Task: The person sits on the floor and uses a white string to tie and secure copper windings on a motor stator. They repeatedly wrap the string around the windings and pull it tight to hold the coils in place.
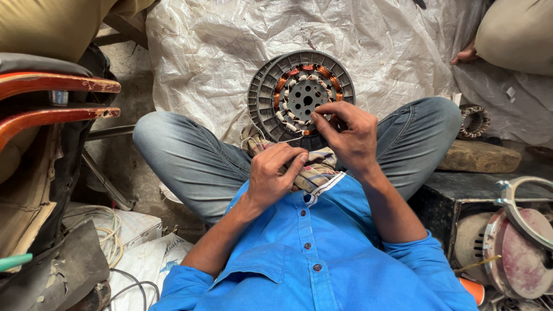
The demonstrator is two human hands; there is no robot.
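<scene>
The right hand pinches copper wire at the stator rim, the left hand below is curled shut on cloth; hard pulling could snap wire.

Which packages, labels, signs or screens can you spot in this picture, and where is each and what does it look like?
White woven sack: spread on the ground under the grey stator, crinkled, off-white.
White bag: lower left beside the coiled wires, flat, white with faint print.
No signs or screens in view.

A white woven sheet covers the dusty floor beside a red-armed chair.
</scene>
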